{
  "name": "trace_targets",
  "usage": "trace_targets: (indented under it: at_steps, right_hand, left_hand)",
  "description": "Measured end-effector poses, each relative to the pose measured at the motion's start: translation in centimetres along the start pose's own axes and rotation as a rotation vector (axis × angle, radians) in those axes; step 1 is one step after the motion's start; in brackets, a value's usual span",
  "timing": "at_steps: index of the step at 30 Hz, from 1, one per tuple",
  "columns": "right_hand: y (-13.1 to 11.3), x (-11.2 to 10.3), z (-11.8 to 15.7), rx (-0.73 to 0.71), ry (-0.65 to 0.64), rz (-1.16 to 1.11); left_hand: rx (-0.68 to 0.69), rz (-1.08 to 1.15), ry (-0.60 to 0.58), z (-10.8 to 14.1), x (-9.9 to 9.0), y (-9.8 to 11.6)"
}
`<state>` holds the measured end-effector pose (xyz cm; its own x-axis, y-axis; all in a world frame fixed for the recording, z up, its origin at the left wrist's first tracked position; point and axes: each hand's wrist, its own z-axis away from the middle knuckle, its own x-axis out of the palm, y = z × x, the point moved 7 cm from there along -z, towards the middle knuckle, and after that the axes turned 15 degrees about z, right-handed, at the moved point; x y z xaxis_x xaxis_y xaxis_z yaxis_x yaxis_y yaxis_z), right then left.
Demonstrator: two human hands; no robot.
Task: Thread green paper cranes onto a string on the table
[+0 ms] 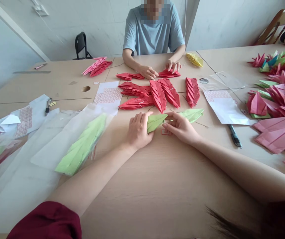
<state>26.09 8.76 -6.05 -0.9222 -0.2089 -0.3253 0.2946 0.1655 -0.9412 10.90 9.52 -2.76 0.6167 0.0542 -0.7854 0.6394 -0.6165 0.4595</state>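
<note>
My left hand (139, 129) is wrapped round a light green folded paper piece (156, 122) above the table's middle. At the piece's right tip, the fingers of my right hand (180, 127) are pinched together. What lies between them is too small to make out. Just beyond my right hand, a second green folded paper stack (192, 115) lies on the table. Several red folded paper stacks (157, 95) lie past my hands, some with white string on them. Left of my left forearm, a green folded paper strip (82, 146) rests in a clear plastic bag (50, 154).
Across the table, a person in a blue shirt (154, 33) handles red folded paper. A large pile of pink, red and green paper pieces (279, 89) covers the right side. Nearby are a white sheet (225, 108), a black pen (235, 136) and a yellow paper stack (194, 59).
</note>
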Motion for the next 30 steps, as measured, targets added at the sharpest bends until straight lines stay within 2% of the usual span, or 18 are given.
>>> trace_targets:
  at_steps: [4, 7, 11, 16, 18, 20, 23, 30]
  right_hand:
    - [0.1, 0.5, 0.2, 0.012, -0.062, 0.071]
    - [-0.4, 0.8, 0.4, -0.026, -0.092, 0.226]
    - [-1.3, 0.4, 0.8, -0.112, -0.004, 0.458]
    - [-2.3, 0.6, 1.2, -0.256, 0.033, 0.59]
    - [-2.9, 0.3, 1.4, -0.326, 0.105, 0.612]
    - [-3.4, -0.4, 1.6, -0.354, 0.228, 0.616]
    - [-3.4, -1.8, 1.7, -0.31, 0.374, 0.565]
    - [-1.3, -3.7, 1.1, -0.093, 0.444, 0.161]
  left_hand:
    - [0.018, 0.005, 0.061, 0.0, -0.4, 0.0]
    - [0.018, -0.008, 0.086, 0.0, -0.5, -0.1]
    - [-0.009, -0.034, 0.087, 0.0, -0.3, -0.6]
    - [-0.011, 0.047, 0.109, 0.0, -0.4, -1.1]
    - [-0.019, 0.041, 0.094, 0.0, -0.3, -1.2]
    - [-0.022, 0.008, 0.069, 0.0, -0.2, -1.1]
    - [-0.018, -0.029, 0.037, 0.0, -0.1, -0.8]
    - [-0.009, -0.009, 0.021, 0.0, 0.0, -0.6]
